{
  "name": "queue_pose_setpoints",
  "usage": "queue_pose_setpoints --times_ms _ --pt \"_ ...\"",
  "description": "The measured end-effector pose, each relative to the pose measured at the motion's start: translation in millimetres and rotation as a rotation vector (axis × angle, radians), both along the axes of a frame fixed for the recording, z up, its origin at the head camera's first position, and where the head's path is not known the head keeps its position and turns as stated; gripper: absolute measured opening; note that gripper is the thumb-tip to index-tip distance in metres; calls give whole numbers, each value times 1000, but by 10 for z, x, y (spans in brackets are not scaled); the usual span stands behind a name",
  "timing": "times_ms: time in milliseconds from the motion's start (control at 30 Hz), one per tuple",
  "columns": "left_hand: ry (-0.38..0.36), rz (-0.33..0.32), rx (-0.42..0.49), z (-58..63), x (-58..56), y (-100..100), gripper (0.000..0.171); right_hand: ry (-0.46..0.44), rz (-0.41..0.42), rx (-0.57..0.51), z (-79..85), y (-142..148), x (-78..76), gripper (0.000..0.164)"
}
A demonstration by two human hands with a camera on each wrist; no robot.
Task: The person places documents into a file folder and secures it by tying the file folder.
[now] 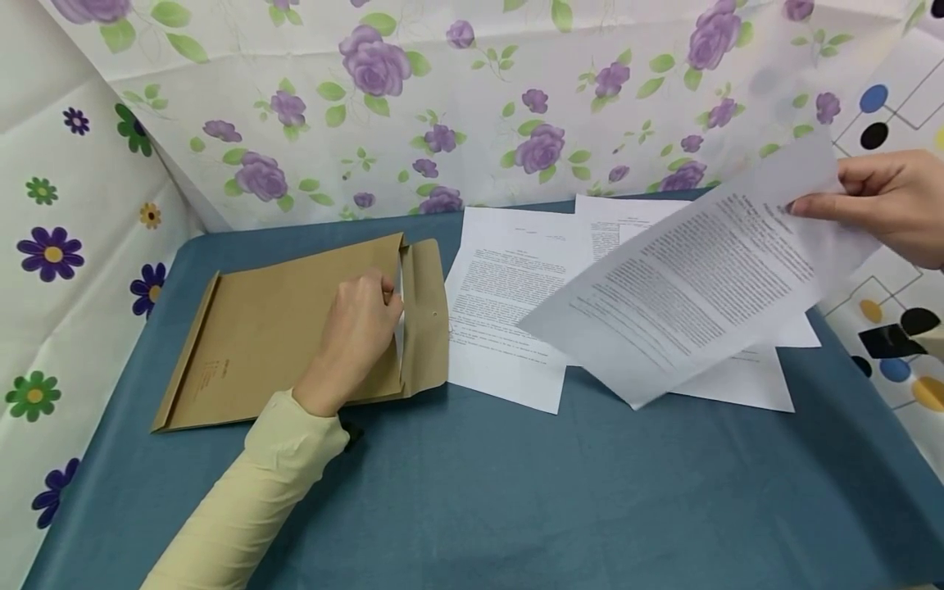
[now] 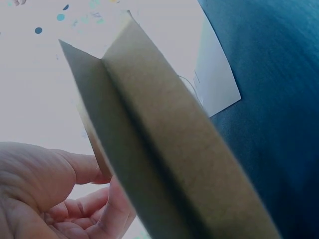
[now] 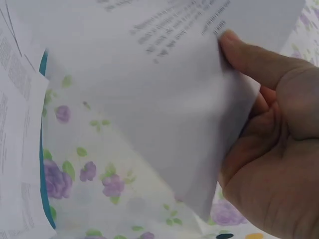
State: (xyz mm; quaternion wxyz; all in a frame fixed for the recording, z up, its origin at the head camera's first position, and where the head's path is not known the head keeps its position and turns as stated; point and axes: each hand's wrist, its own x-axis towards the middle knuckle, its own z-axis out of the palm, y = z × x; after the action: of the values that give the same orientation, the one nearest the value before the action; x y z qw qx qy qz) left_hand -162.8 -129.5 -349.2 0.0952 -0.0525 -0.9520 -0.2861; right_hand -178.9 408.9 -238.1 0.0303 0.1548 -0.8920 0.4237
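My left hand (image 1: 359, 336) pinches the upper layer of a brown paper envelope (image 1: 273, 319) at its mouth, close to the flap (image 1: 426, 319). White paper shows just inside the opening. In the left wrist view the thumb and fingers of my left hand (image 2: 75, 199) meet on the envelope's edge (image 2: 144, 124). My right hand (image 1: 892, 201) holds a printed sheet (image 1: 693, 279) by its corner, raised and tilted above other sheets. The right wrist view has the thumb (image 3: 259, 57) on the face of the sheet (image 3: 164, 119), with the other fingers partly hidden behind it.
Several printed pages lie overlapping to the right of the envelope, among them a near page (image 1: 509, 287) and a back page (image 1: 619, 215). A blue cloth (image 1: 516, 492) covers the table. Flowered sheeting (image 1: 442, 106) stands behind it, with patterned sheeting at both sides.
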Motion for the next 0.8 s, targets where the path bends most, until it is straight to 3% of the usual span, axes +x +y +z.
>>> queue_pose_setpoints --times_ms 200,400,567,800 --pt "13 -2 -7 -1 1 1 10 21 11 -213 -26 -97 -59 37" --pt "23 -2 -12 -8 -4 10 10 -152 -60 -561 -79 -228 -116 26" --pt "21 0 -15 -5 -9 8 11 -277 -86 -645 -153 -333 -160 33" --pt "13 6 -26 -3 -12 10 11 -428 8 -741 -286 -506 -189 29"
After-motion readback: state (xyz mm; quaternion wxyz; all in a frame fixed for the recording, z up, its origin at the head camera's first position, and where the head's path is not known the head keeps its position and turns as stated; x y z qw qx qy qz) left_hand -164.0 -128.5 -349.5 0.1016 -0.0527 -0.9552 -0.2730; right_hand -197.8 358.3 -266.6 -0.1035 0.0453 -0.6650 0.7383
